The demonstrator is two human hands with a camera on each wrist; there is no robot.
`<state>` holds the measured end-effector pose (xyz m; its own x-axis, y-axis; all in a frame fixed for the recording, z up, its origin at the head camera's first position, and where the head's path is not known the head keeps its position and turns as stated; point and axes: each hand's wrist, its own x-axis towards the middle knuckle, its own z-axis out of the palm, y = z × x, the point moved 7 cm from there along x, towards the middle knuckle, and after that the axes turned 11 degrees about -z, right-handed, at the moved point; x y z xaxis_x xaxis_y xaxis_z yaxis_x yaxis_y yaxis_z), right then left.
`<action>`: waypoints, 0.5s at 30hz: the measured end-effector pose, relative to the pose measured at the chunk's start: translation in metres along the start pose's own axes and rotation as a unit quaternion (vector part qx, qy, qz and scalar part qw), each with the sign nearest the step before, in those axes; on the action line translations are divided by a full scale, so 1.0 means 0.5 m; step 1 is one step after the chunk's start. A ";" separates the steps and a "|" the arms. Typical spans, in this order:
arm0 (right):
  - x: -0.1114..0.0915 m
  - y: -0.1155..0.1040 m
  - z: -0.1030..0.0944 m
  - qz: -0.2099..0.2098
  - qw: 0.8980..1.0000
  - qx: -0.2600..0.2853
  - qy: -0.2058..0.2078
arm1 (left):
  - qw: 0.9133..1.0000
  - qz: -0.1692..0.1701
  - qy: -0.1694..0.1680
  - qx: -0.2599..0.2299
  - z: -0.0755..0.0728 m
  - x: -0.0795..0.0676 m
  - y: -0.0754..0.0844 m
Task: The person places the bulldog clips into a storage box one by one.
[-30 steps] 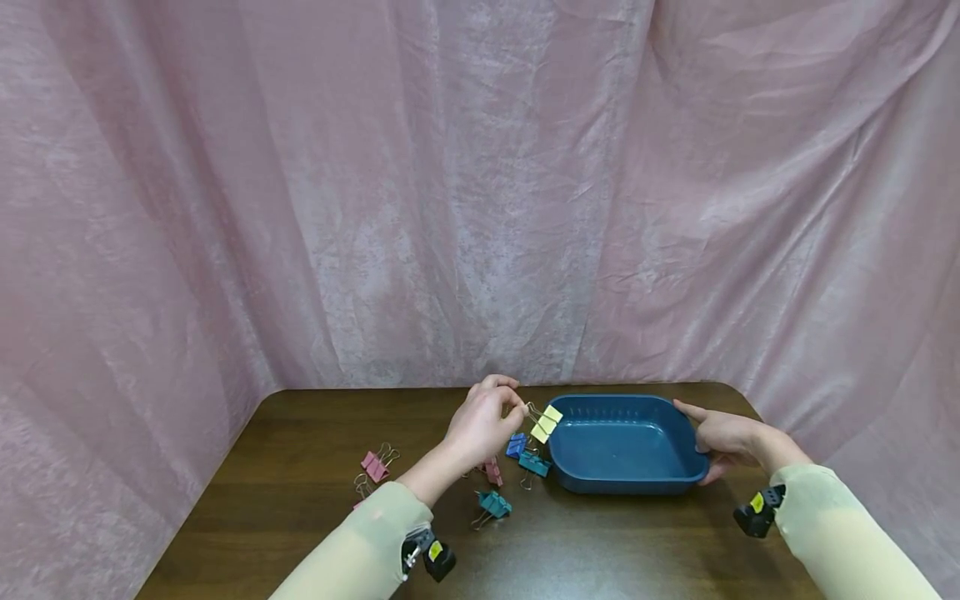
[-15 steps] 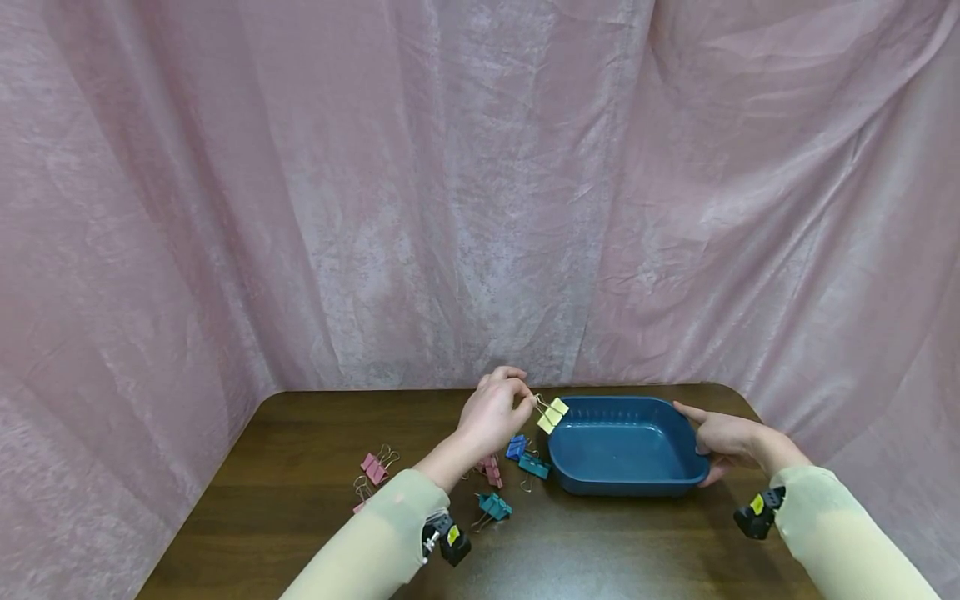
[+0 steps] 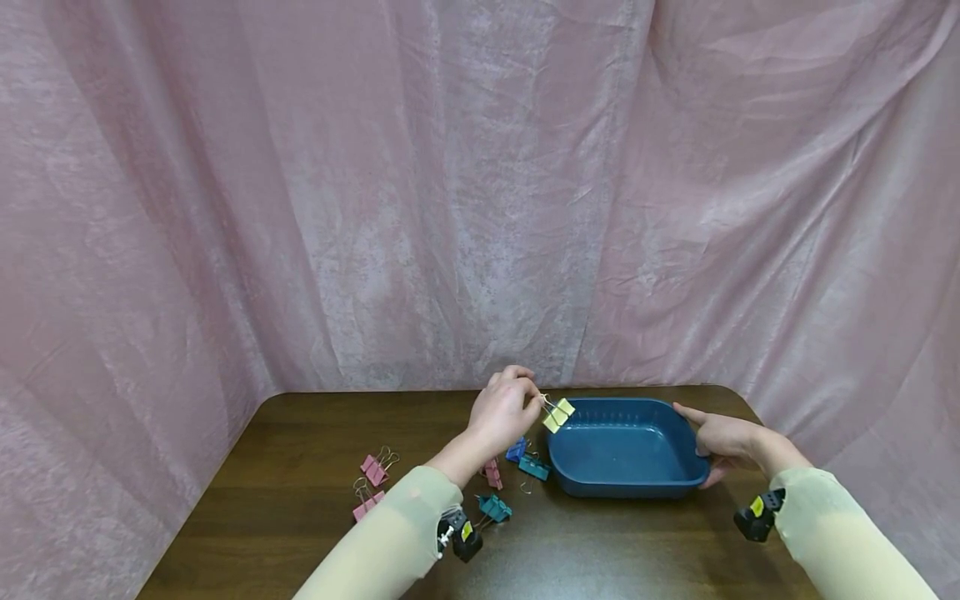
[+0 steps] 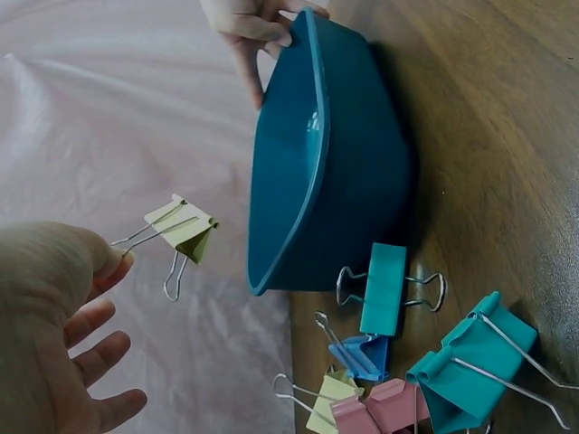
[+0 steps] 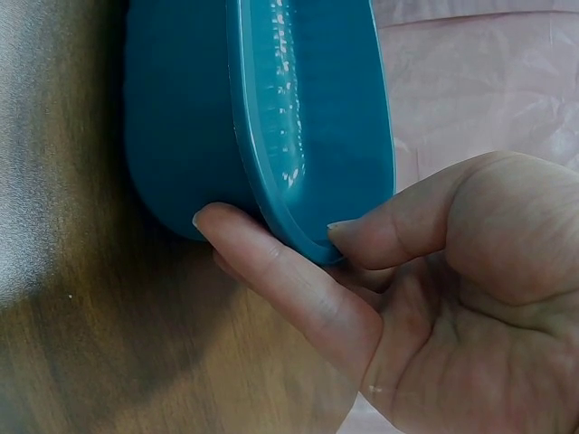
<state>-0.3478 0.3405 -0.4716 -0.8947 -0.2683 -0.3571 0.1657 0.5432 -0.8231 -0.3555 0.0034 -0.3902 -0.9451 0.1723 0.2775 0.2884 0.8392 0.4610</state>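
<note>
A yellow binder clip (image 3: 558, 415) hangs from my left hand (image 3: 504, 417), which pinches one wire handle between thumb and forefinger. In the head view the clip overlaps the left rim of a blue rectangular tub (image 3: 626, 454). The left wrist view shows that binder clip (image 4: 184, 228) beside the tub's opening, its other handle dangling, my remaining fingers spread. My right hand (image 3: 731, 443) grips the tub's right end. In the right wrist view its thumb lies inside the rim and its fingers (image 5: 289, 289) press the outer wall.
Near the tub's left side lie teal (image 3: 534, 467), blue (image 3: 516, 450) and pink (image 3: 492, 473) binder clips. Another teal clip (image 3: 495, 507) is nearer the front. Two pink clips (image 3: 374, 469) lie farther left. A yellow clip (image 4: 333, 400) shows low in the left wrist view. Pink curtains (image 3: 450, 208) hang behind the table.
My left hand has moved right with the yellow binder clip, from beside the tub to its left rim. My right hand stays on the tub.
</note>
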 end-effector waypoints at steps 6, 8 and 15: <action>-0.001 0.001 0.000 -0.004 1.000 -0.001 -0.002 | 1.000 0.003 -0.012 0.024 0.015 0.002 0.012; -0.002 0.001 0.000 -0.004 1.000 -0.001 -0.002 | 1.000 0.006 -0.015 0.027 0.019 0.003 0.016; -0.003 0.001 -0.002 -0.001 1.000 -0.005 -0.002 | 0.999 0.009 -0.022 0.037 0.030 0.002 0.026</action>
<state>-0.3466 0.3417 -0.4710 -0.8936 -0.2716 -0.3573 0.1603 0.5505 -0.8193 -0.3552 0.0223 -0.3968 -0.9460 0.2098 0.2472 0.2957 0.8711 0.3921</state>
